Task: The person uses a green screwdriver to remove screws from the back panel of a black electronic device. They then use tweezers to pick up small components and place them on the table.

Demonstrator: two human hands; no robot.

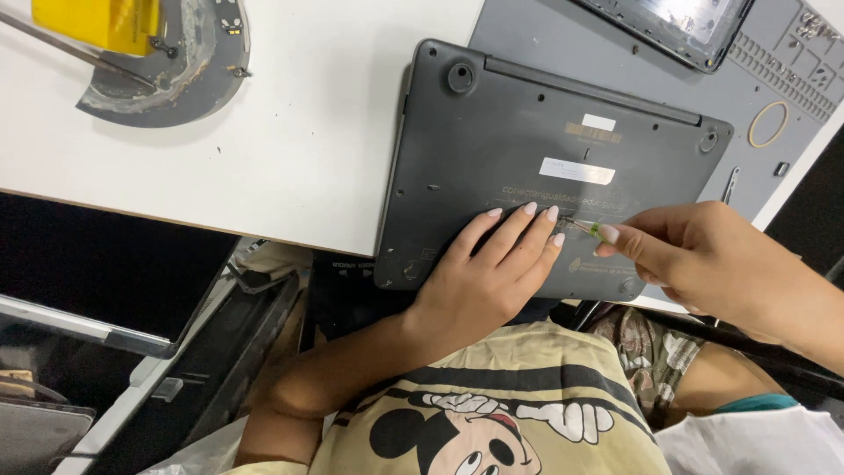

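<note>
Left hand [488, 277] is laid flat on the laptop [536, 167], fingers [519, 224] spread and pressed on the dark grey underside near its front edge; nothing is gripped. Right hand [703, 255] is seen just beside it, fingers pinched narrow on a thin screwdriver [587, 229] with a greenish grip. The tip is set against the laptop base right at the left fingertips.

The laptop is placed upside down, overhanging the near edge of the white surface [290, 149], its far part resting on a grey mat [774, 79] toward the far right corner. Rubber feet and labels are visible on the base.

On the mat, a rubber band [767, 123] is seen near the right edge, with a small metal tool [731, 185] just beside the laptop's right side. Another dark device [681, 26] is partly cut off at the far edge.

At the far left corner, a curved grey plate [189, 75] is seen, with a yellow block [97, 22] on it and a thin rod [70, 48] laid across.
</note>
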